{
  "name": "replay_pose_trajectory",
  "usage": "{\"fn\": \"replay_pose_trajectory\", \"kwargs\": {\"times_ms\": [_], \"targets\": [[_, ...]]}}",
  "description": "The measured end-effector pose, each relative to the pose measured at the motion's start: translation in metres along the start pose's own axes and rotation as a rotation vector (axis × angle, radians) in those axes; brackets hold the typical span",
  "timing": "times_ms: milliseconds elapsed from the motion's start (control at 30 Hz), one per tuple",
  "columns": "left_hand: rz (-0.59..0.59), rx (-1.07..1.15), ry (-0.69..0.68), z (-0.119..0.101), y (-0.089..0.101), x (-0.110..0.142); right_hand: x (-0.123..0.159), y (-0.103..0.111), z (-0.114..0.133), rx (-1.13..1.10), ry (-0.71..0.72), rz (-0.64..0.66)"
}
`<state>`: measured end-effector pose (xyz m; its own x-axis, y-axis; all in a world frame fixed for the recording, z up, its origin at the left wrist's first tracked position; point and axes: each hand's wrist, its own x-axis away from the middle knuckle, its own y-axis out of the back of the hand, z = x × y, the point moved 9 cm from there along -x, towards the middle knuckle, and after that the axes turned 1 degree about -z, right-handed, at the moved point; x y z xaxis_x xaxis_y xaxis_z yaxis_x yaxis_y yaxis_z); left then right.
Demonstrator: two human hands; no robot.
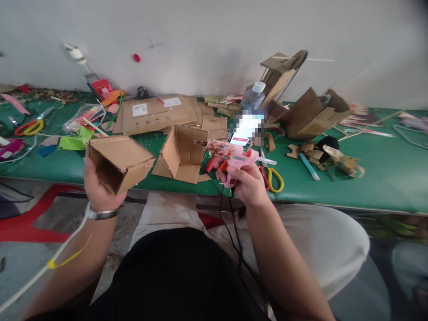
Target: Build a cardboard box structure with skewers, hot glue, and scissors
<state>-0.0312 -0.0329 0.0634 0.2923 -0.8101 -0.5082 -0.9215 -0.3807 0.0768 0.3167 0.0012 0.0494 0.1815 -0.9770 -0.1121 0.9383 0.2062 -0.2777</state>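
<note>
My left hand (100, 191) grips a cardboard box (125, 156) from below, its hollow end facing down and toward me. In my right hand (247, 180) is a pink hot glue gun (230, 154), with its dark nozzle pointing left and a clear glue stick (267, 160) poking out of its back. Between the two hands, an open cardboard piece with folded walls (182, 156) rests on the green table (368, 187). The nozzle is close to the right wall of that piece; whether it touches cannot be told. Black cords hang from the gun's handle.
Scissors with red and yellow handles (274, 179) lie just right of the gun. Behind it are a lit phone (246, 129) and a plastic bottle (253, 98). Flat cardboard (154, 118) is stacked at the back. A brown cardboard construction (314, 113) and a blue cutter (309, 166) are rightward.
</note>
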Motion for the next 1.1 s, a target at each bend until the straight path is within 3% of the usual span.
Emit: {"fn": "replay_pose_trajectory", "kwargs": {"times_ms": [133, 233, 367, 467, 667, 800, 900, 1000, 1100], "targets": [[-0.115, 0.261, 0.200, -0.016, -0.006, 0.033, 0.007, -0.011, 0.004, -0.046, 0.000, 0.043], [-0.006, 0.248, 0.280, -0.024, -0.019, 0.059, 0.013, -0.019, 0.005, -0.078, -0.006, 0.086], [0.173, 0.109, 0.015, -0.059, -0.032, 0.072, 0.016, -0.025, 0.013, -0.074, 0.037, 0.120], [0.225, 0.020, -0.177, -0.080, -0.044, 0.063, 0.013, -0.019, 0.024, -0.090, 0.112, 0.041], [0.229, -0.279, -0.497, -0.101, -0.081, 0.017, 0.006, 0.007, 0.025, -0.075, 0.167, -0.120], [0.340, -0.353, -0.582, -0.095, -0.111, -0.013, 0.000, 0.016, 0.021, 0.001, 0.233, -0.149], [0.467, -0.396, -0.576, -0.082, -0.129, -0.026, -0.006, 0.012, 0.009, 0.001, 0.251, -0.119], [0.523, -0.387, -0.578, -0.075, -0.134, -0.029, -0.012, 0.001, -0.010, 0.028, 0.235, -0.075], [0.501, -0.379, -0.578, -0.073, -0.130, -0.027, -0.018, -0.010, -0.026, 0.097, 0.227, -0.029]]}}
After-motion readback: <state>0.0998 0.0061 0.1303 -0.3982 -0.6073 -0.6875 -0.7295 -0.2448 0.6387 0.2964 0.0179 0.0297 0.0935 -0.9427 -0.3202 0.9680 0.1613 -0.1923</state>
